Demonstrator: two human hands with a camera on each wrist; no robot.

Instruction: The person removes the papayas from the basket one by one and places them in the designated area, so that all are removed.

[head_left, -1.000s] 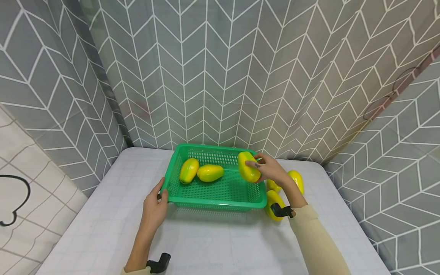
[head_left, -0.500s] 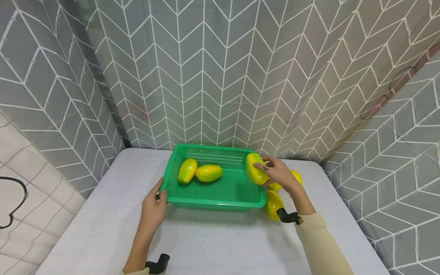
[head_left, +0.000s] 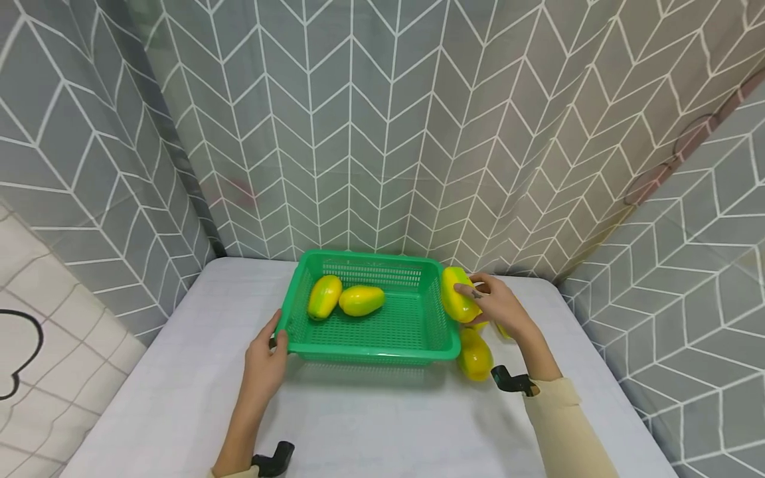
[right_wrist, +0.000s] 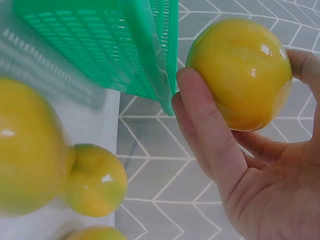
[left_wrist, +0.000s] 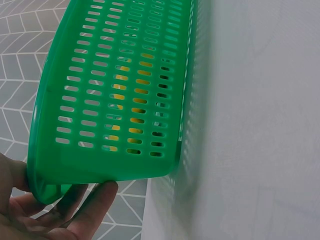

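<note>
In the head view my left hand (head_left: 265, 358) grips the left rim of a green plastic basket (head_left: 370, 353). The left wrist view shows its thumb and fingers around the corner of the rim of the basket (left_wrist: 90, 165). My right hand (head_left: 499, 305) holds a glossy yellow-green papaya (head_left: 457, 295) raised at the basket's right rim. In the right wrist view the fingers and thumb wrap around this papaya (right_wrist: 242, 75), beside the basket wall. Inside the basket's left half lie two more papayas, one slanted (head_left: 325, 297) and another lying sideways (head_left: 362, 301).
A papaya (head_left: 475, 355) lies on the white tabletop (head_left: 382, 425) outside the basket's right end. Others behind it are mostly hidden by the right hand. Patterned grey curtains (head_left: 370, 133) enclose the table's back and sides.
My right hand has moved to the right with its papaya, from over the basket's inside to its right rim. My left hand keeps its grip on the basket.
</note>
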